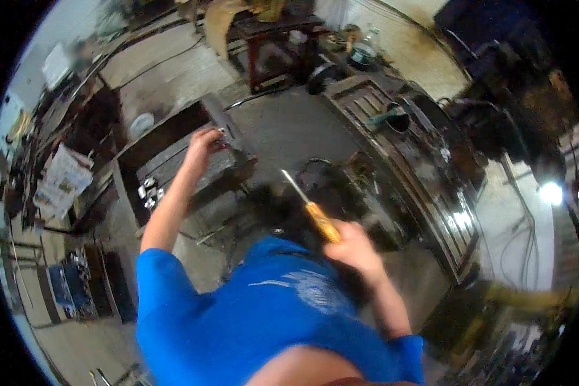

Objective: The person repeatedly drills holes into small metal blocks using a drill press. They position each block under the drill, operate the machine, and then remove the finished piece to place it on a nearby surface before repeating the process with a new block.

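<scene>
My right hand [355, 249] is wrapped round the yellow handle of a screwdriver [320, 220], whose metal shaft points forward and to the left, away from me. Stretched out to the front left, my left hand [204, 143] is over a dark, shallow metal tray-like table [125, 186]. Its fingers are closed near the tray's far right side, and a small shiny spot shows at the fingertips. What that hand holds is too small to make out. Several small silvery metal parts [150, 192] lie in the near left part of the tray, beside my left forearm.
On the right stands a long metal bench [424, 212] with slats, a dark green funnel-like thing [392, 119] on top. A dark table [273, 29] is at the back. Newspaper [64, 180] lies at the left. A bright lamp [551, 193] shines far right.
</scene>
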A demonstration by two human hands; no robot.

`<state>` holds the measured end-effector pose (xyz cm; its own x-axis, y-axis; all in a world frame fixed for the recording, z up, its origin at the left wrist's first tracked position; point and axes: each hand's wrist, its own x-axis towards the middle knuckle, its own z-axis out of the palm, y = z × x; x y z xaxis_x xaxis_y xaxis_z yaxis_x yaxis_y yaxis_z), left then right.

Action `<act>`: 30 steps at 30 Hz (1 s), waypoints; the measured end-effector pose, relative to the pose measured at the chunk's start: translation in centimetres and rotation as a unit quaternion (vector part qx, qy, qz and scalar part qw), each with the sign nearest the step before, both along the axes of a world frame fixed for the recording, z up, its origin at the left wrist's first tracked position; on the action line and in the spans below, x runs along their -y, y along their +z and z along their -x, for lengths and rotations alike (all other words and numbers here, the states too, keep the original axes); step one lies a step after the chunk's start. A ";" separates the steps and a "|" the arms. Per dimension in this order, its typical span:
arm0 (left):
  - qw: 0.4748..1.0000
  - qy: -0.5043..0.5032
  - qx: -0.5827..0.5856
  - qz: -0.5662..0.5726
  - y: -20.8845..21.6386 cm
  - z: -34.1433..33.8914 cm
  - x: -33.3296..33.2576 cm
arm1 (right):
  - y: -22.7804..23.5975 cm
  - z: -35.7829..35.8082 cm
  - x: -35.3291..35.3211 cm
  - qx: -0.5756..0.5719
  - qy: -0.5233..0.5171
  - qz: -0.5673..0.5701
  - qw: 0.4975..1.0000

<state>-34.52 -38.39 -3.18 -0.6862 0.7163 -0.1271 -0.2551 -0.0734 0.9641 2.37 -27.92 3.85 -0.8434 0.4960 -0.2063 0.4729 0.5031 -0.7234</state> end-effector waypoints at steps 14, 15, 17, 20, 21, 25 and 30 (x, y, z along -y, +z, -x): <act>0.969 -0.233 0.077 0.038 -3.8 -14.0 -17.6 | -2.8 -5.5 -5.1 0.052 -0.174 0.053 0.982; 0.963 -0.257 0.071 0.040 -3.7 -14.3 -17.9 | -2.9 -6.0 -5.3 0.043 -0.175 0.071 0.981; 0.960 -0.268 0.075 0.033 -3.8 -15.1 -18.3 | -4.1 -6.8 -5.3 0.030 -0.200 0.047 0.978; 0.950 -0.299 0.084 0.038 -3.2 -15.9 -18.6 | -4.0 -7.6 -5.4 0.051 -0.199 0.099 0.974; 0.945 -0.312 0.088 0.041 -3.0 -16.1 -18.7 | -4.0 -8.0 -5.6 0.042 -0.204 0.107 0.972; 0.942 -0.318 0.094 0.042 -2.8 -16.9 -19.3 | -4.3 -9.1 -5.7 0.013 -0.203 0.084 0.975; 0.937 -0.331 0.096 0.051 -3.1 -18.4 -21.0 | -2.9 -10.2 -5.9 0.076 -0.224 0.186 0.954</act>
